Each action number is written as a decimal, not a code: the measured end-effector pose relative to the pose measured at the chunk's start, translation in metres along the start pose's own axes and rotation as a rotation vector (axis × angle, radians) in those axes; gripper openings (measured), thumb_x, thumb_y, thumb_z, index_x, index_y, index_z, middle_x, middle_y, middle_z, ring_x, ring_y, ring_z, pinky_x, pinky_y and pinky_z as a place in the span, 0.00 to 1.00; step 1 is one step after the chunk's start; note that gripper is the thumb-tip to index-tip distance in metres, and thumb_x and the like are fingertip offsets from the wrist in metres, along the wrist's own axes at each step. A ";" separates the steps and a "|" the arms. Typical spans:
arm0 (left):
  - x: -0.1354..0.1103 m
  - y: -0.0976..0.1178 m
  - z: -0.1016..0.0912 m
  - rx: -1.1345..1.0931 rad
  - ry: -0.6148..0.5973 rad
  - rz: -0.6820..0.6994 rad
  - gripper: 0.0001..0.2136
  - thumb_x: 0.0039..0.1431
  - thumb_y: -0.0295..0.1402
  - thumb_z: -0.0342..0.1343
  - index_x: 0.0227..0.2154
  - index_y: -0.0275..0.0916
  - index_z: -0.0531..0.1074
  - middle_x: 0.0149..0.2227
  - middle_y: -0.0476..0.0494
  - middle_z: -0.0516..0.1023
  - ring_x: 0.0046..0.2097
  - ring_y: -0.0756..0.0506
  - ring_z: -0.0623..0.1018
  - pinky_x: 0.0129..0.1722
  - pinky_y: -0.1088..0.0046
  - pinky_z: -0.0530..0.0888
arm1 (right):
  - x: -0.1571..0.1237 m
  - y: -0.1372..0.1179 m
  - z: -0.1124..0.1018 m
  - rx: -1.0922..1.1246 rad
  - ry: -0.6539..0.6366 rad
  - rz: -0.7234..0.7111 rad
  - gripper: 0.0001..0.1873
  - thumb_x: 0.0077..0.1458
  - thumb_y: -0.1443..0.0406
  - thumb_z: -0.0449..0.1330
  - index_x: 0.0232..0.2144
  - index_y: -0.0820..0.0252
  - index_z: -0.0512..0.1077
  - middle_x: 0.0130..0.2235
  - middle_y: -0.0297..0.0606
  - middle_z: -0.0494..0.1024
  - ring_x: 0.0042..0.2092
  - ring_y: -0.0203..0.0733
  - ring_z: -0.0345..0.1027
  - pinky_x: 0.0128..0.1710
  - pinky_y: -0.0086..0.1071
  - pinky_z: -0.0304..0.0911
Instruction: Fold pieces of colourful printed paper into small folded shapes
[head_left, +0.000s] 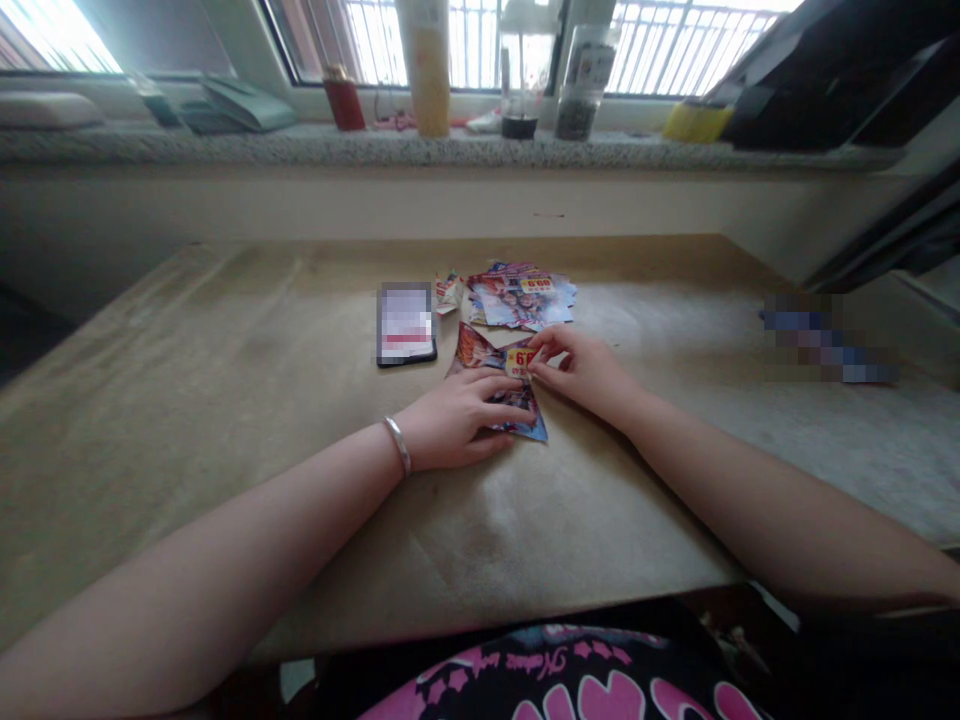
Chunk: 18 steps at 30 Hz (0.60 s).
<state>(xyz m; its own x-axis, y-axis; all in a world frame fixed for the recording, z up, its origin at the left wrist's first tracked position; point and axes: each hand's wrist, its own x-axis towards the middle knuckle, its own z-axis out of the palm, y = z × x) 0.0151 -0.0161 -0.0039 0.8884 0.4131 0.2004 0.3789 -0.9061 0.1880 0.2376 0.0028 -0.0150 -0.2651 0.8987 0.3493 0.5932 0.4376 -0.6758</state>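
A folded piece of colourful printed paper (480, 347) lies on the table in front of me, with pointed corners and a yellow patch with red digits. My left hand (469, 412) rests on its lower left part, fingers spread and flat, covering much of the print. At the paper's upper right edge, my right hand (574, 368) has thumb and forefinger pinched together on it. Just beyond sits a stack of similar printed sheets (523, 298), loosely fanned. To the stack's left are a small crumpled printed scrap (448, 295) and a phone (406, 322) with a blurred screen.
The wooden table (225, 420) reaches to the wall below a window. On the stone sill (262, 150) stand a red bottle (344, 100), a yellow container (430, 85) and clear containers (585, 85). A blurred flat item (825, 343) lies at the table's right.
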 end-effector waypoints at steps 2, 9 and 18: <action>0.001 -0.003 0.000 -0.039 0.009 0.023 0.15 0.63 0.37 0.49 0.50 0.50 0.72 0.57 0.42 0.67 0.57 0.40 0.67 0.58 0.55 0.63 | -0.001 -0.002 0.000 -0.034 0.026 0.003 0.10 0.49 0.64 0.62 0.37 0.56 0.71 0.31 0.32 0.76 0.30 0.35 0.68 0.30 0.30 0.62; 0.001 -0.004 -0.001 -0.118 0.054 -0.031 0.10 0.58 0.37 0.55 0.42 0.46 0.75 0.50 0.42 0.69 0.54 0.41 0.68 0.56 0.56 0.65 | -0.002 -0.011 -0.002 -0.146 0.044 0.050 0.08 0.49 0.64 0.62 0.35 0.54 0.72 0.30 0.31 0.77 0.29 0.35 0.68 0.29 0.29 0.60; -0.002 -0.007 0.007 -0.075 0.281 -0.090 0.47 0.44 0.43 0.66 0.63 0.42 0.44 0.65 0.29 0.46 0.66 0.31 0.49 0.62 0.46 0.55 | -0.004 -0.010 0.005 -0.011 0.099 0.019 0.26 0.48 0.64 0.63 0.49 0.54 0.61 0.27 0.27 0.75 0.28 0.36 0.68 0.28 0.29 0.61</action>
<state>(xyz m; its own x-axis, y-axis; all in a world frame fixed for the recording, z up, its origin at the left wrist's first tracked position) 0.0130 -0.0114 -0.0126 0.7415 0.5103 0.4356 0.4237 -0.8595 0.2858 0.2290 -0.0055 -0.0127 -0.1778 0.8994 0.3992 0.6056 0.4198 -0.6761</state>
